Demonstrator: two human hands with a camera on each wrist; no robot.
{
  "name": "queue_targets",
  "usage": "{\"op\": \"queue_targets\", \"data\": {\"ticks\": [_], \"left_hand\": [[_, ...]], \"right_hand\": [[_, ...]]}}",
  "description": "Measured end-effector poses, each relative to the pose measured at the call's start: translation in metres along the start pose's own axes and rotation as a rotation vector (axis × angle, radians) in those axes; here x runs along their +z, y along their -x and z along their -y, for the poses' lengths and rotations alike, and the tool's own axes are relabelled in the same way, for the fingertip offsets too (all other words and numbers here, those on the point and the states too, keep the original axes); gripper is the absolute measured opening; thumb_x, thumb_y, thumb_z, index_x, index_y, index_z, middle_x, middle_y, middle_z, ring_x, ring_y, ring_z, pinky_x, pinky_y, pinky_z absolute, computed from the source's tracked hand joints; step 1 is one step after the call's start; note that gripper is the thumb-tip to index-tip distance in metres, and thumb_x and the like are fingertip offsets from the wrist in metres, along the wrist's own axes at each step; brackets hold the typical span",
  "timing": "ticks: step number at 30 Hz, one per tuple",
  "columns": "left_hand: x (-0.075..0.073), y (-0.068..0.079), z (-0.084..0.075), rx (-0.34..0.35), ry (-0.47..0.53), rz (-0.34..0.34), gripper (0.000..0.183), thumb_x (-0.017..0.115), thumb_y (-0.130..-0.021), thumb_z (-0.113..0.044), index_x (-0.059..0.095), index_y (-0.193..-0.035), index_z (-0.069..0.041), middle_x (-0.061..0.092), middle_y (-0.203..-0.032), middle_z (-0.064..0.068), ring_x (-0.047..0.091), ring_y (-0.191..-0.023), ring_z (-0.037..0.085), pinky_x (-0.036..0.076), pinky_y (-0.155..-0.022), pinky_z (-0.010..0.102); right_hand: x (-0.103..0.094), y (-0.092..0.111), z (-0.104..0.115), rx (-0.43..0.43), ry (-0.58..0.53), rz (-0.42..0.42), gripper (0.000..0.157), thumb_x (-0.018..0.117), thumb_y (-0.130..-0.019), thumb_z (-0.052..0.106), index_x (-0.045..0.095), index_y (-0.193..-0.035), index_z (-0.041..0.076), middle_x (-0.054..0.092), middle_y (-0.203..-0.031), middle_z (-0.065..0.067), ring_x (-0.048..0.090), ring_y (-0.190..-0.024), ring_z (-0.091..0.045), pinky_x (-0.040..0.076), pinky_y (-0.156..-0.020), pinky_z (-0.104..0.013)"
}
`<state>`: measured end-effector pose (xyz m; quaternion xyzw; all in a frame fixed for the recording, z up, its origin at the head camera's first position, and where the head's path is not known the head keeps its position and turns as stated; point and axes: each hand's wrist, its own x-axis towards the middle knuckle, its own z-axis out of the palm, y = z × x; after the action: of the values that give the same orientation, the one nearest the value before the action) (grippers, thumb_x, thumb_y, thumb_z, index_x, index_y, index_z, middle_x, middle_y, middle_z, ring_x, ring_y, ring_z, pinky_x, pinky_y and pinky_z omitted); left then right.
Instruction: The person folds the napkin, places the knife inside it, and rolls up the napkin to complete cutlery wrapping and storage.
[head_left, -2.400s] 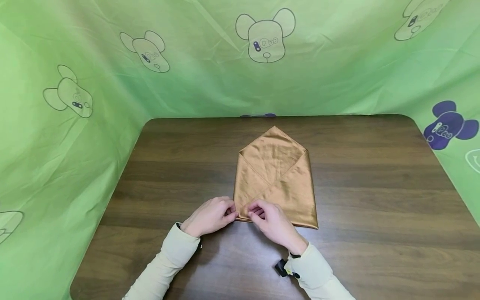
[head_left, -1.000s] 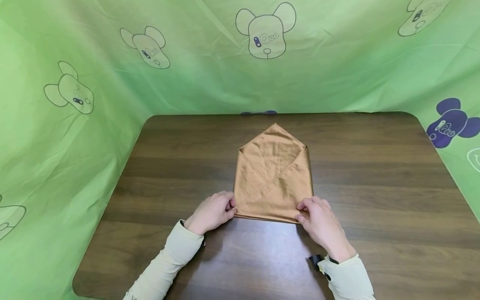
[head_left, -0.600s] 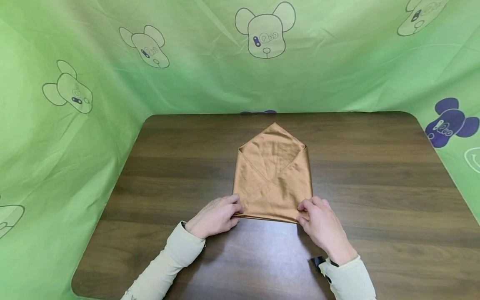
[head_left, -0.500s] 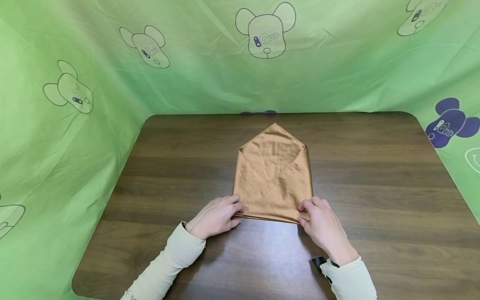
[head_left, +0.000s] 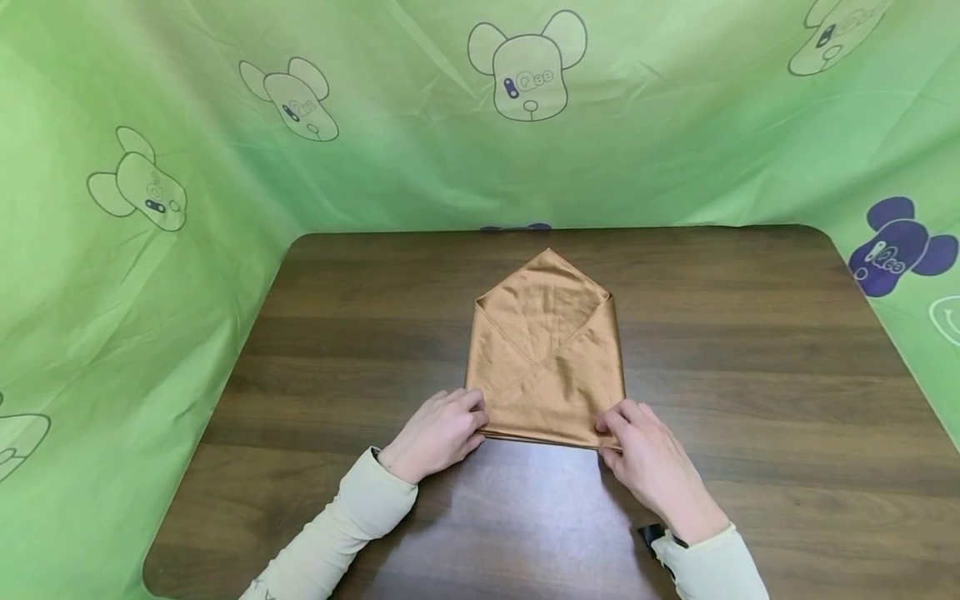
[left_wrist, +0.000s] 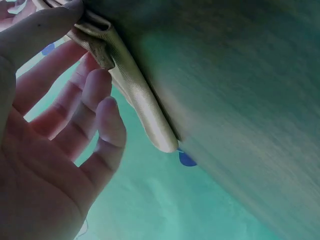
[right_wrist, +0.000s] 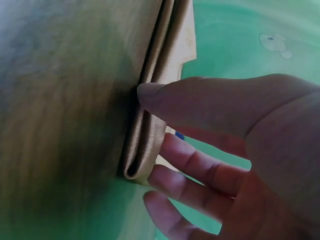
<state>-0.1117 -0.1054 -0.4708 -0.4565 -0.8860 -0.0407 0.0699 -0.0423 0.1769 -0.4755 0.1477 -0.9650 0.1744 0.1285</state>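
A copper-coloured satin cloth (head_left: 547, 358), folded into an envelope shape, lies flat with its peak pointing away from me. Its near edge is a straight stack of folded layers. My left hand (head_left: 438, 429) pinches the near left corner, fingers on top and thumb at the front edge. At the near right corner, my right hand (head_left: 656, 458) grips the edge the same way. The left wrist view shows the thumb and index finger at the folded layers (left_wrist: 142, 105), the other fingers loosely bent. In the right wrist view the thumb presses the layered edge (right_wrist: 132, 155).
The cloth rests on a dark wood-grain table (head_left: 337, 333) with rounded corners. Behind and at both sides hangs a green curtain (head_left: 397, 167) printed with bear heads. A small black device (head_left: 651, 536) sits at the right cuff.
My right hand has gone from beside the left hand along the near edge to the right corner. My left hand has shifted slightly further onto the cloth. The near edge lies straighter.
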Motion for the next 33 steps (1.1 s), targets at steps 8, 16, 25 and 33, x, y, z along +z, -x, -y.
{"op": "queue_targets", "data": {"ticks": [8,16,25,33], "left_hand": [[0.004,0.002,0.0,0.0,-0.056,-0.017,0.012,0.068,-0.072,-0.026,0.059,-0.067,-0.022,0.051,-0.081,-0.008,0.053,-0.072,0.012,0.039,-0.059,0.03],[0.007,0.002,0.001,0.003,-0.086,-0.037,0.011,0.06,-0.076,-0.023,0.057,-0.065,-0.021,0.05,-0.078,-0.007,0.053,-0.069,0.013,0.039,-0.058,0.031],[0.007,0.002,0.001,-0.006,-0.078,-0.064,0.01,0.058,-0.077,-0.021,0.056,-0.067,-0.02,0.048,-0.076,-0.007,0.051,-0.064,0.013,0.037,-0.055,0.03],[0.004,0.005,0.005,0.005,-0.038,-0.02,0.019,0.07,-0.071,-0.037,0.058,-0.07,-0.022,0.05,-0.082,-0.009,0.052,-0.07,0.01,0.038,-0.061,0.03]], "right_hand": [[-0.003,0.004,-0.003,0.024,-0.015,0.025,0.024,0.075,-0.06,0.006,0.06,-0.079,0.012,0.052,-0.084,0.004,0.047,-0.079,-0.015,0.042,-0.066,-0.033],[-0.003,0.006,-0.008,0.02,-0.032,0.047,0.026,0.078,-0.06,0.009,0.06,-0.079,0.013,0.052,-0.087,0.003,0.048,-0.081,-0.015,0.042,-0.067,-0.034],[-0.002,0.006,-0.011,-0.016,-0.023,0.014,0.022,0.076,-0.063,0.006,0.06,-0.078,0.012,0.052,-0.085,0.003,0.049,-0.077,-0.014,0.042,-0.066,-0.033],[-0.005,0.007,-0.013,-0.041,-0.071,0.044,0.033,0.063,-0.055,-0.008,0.059,-0.082,0.009,0.051,-0.088,0.001,0.053,-0.075,-0.013,0.045,-0.063,-0.031]]}}
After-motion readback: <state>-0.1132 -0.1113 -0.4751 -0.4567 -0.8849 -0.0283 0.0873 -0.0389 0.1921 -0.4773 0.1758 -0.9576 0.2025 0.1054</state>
